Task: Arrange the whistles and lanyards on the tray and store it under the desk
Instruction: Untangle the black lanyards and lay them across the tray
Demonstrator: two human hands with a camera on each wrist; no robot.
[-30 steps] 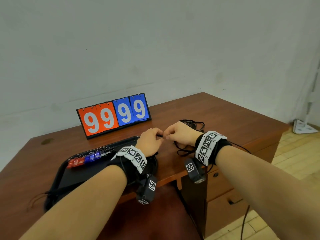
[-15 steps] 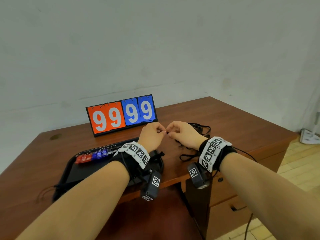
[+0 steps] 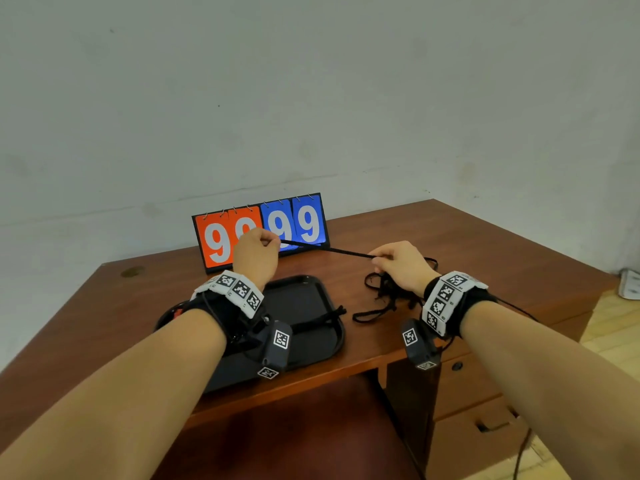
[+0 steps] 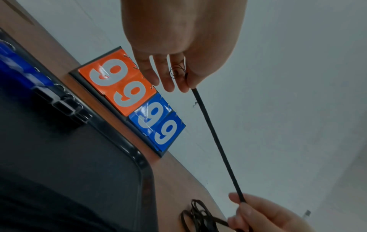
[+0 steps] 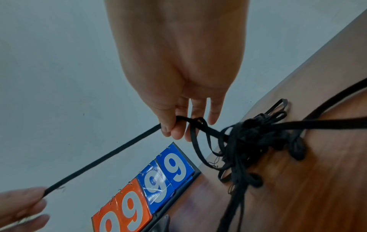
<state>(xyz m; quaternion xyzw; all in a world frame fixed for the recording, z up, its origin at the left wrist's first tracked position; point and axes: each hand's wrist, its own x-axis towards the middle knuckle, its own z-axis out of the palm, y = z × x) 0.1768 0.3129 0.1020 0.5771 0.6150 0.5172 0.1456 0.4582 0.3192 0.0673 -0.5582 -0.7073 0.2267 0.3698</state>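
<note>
1. Half a second ago the two hands pinched together; now the left hand (image 3: 257, 253) and the right hand (image 3: 398, 263) have drawn apart, each pinching the thin black flat-cord lanyard (image 3: 327, 250), which runs taut between them.
2. That likely frees one lanyard from the black tangle of cords (image 3: 389, 296) under the right hand, ready for the black plastic tray (image 3: 304, 303) near the front edge.
3. The brown wooden table (image 3: 485, 258) stands against a pale wall, with an orange-and-blue flip scoreboard (image 3: 301, 220) behind the tray.
</note>
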